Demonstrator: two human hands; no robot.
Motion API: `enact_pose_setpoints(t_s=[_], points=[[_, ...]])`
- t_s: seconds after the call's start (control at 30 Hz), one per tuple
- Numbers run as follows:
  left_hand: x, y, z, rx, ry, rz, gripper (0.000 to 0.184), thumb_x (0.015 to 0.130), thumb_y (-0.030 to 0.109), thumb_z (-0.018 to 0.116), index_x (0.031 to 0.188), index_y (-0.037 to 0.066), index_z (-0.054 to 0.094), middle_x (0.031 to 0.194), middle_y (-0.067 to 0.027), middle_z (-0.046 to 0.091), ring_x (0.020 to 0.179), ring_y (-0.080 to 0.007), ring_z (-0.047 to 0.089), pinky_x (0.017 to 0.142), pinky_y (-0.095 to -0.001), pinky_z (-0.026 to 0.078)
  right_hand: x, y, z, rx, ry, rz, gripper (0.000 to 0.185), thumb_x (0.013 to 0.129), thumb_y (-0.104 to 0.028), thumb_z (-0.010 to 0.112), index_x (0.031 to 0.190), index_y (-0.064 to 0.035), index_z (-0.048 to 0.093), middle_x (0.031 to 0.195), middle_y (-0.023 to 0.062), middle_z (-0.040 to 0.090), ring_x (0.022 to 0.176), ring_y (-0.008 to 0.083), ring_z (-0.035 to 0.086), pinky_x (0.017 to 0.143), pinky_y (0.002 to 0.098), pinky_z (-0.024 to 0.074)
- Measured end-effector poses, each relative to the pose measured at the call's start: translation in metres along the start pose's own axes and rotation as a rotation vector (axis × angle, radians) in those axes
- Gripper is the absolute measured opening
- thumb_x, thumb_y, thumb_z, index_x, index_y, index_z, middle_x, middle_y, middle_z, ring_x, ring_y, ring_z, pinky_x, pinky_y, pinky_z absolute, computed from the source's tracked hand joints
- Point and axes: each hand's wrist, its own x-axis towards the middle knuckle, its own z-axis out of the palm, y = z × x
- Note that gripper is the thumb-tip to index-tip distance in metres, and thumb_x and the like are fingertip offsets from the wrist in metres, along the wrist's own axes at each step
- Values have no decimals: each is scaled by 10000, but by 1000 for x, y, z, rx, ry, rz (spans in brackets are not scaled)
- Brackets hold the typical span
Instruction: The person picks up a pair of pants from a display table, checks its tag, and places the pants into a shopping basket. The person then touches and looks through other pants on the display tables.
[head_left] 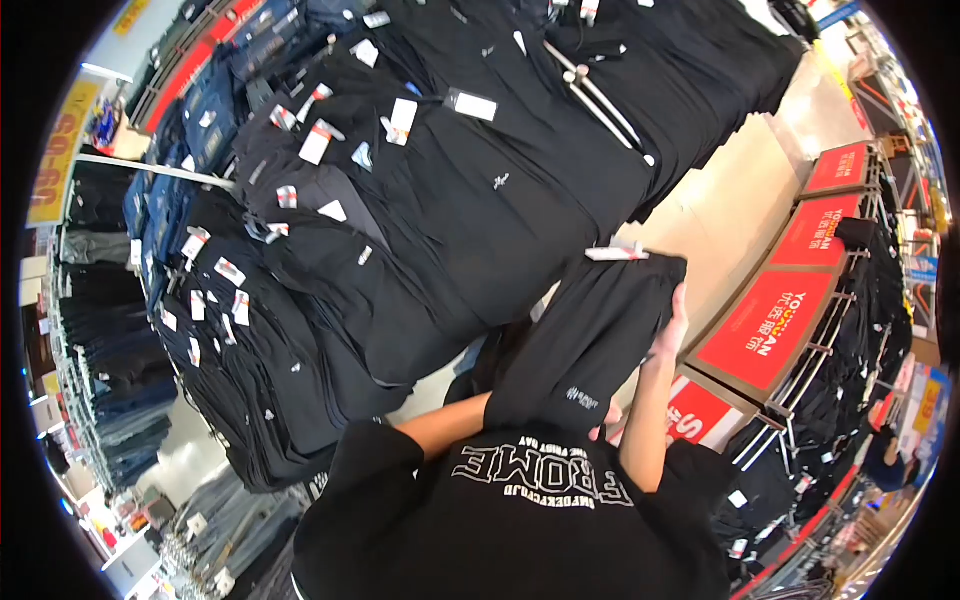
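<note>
A folded pair of black trousers [570,330] with a small white print near its lower end is held up in front of my chest. My right hand [673,328] grips its right edge near the top. My left forearm passes beneath the trousers, and most of my left hand is hidden there; a bit of its fingers [608,424] shows at the lower right edge, holding the garment from below. A white tag [616,252] hangs at the top of the trousers. Just beyond them lie stacked black trousers [480,230].
Several price tags [403,120] lie over the stacks. A white metal rod [605,110] rests on the black garments at the back. Blue jeans [205,125] are at the far left. Red sign boards [768,325] line a rack of dark clothes [850,370] at right, across a tiled aisle [725,215].
</note>
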Motion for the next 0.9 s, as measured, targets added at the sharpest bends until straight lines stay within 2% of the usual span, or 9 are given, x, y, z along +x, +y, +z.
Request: enact_pose_setpoints(t_s=[0.03,0.07,0.17,0.27,0.5,0.63,0.83,0.9], points=[[9,10,-6,27,10,13,253,914,238,633,1055,28,636,789,-7,636,700,-60,595,625,-203,486,15,-11,6,41,-33,73,587,964,-470,422,1293,11,492,1292,174,541,1169,319,542,1011,444,431],[16,20,-12,47,19,27,260,914,239,633,1063,25,633,793,-9,637,703,-61,596,628,-203,486,30,-24,8,30,23,176,573,966,-460,424,1285,10,499,1282,174,549,1155,322,552,1002,447,440],[42,45,-19,88,35,44,281,915,240,631,1088,19,622,805,-14,641,714,-65,599,638,-203,488,68,-47,40,-128,160,142,570,938,-461,484,1259,7,523,1239,173,579,1121,313,576,994,443,448],[69,72,-21,125,18,45,303,916,242,629,1113,12,611,816,-19,645,725,-68,602,648,-203,489,109,-68,23,-180,263,145,574,921,-466,517,1246,7,535,1220,169,590,1086,311,592,983,442,454],[105,130,-25,233,29,46,357,918,245,625,1171,-4,586,843,-31,655,751,-76,610,671,-203,491,147,-89,61,-118,91,219,592,932,-474,493,1266,15,513,1257,172,566,1135,311,561,1004,449,432],[129,155,-22,251,123,91,376,921,242,620,1199,-7,575,857,-36,657,763,-79,613,680,-202,492,182,-112,42,-100,21,288,628,952,-479,446,1312,34,454,1308,183,522,1189,307,519,1032,444,401],[214,179,-7,235,311,169,347,935,215,596,1207,0,578,864,-32,645,766,-72,606,674,-204,490,230,-195,57,1,-182,383,649,961,-479,422,1338,49,416,1345,193,485,1229,318,482,1055,455,370],[257,186,3,392,380,303,319,929,252,607,1142,15,617,956,-58,653,842,-114,609,737,-248,501,250,-235,51,12,-289,328,661,957,-493,420,1340,46,416,1363,190,468,1244,324,469,1063,464,356]])
